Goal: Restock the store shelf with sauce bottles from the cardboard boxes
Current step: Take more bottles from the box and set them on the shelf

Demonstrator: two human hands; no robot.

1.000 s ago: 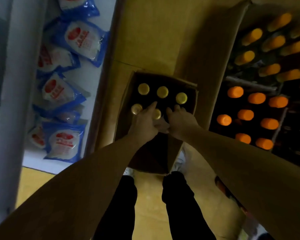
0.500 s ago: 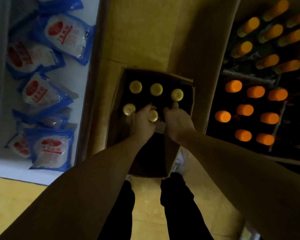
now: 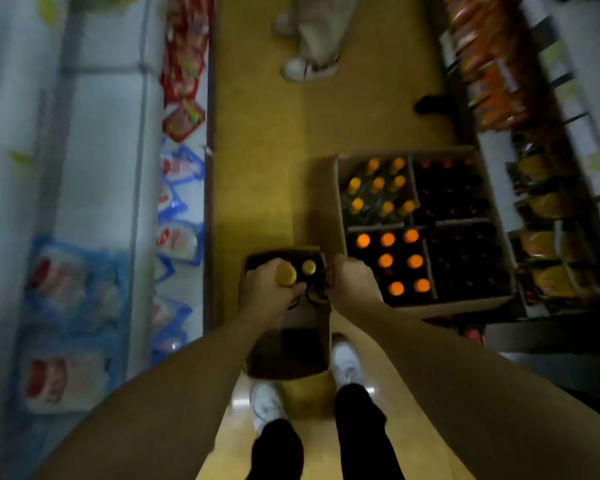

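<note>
The small box (image 3: 309, 317) sits on the floor, touching your white shoes (image 3: 265, 407). Right of it is a big box (image 3: 336, 202) of orange-capped bottles (image 3: 387, 239). Left of it, blue bags (image 3: 179, 237) lie on a white shelf. Over the small box, your left hand (image 3: 269, 292) grips a yellow-capped bottle (image 3: 285, 274) under its cap. Your right hand (image 3: 352, 284) is curled, but what it holds is too dark to tell.
</note>
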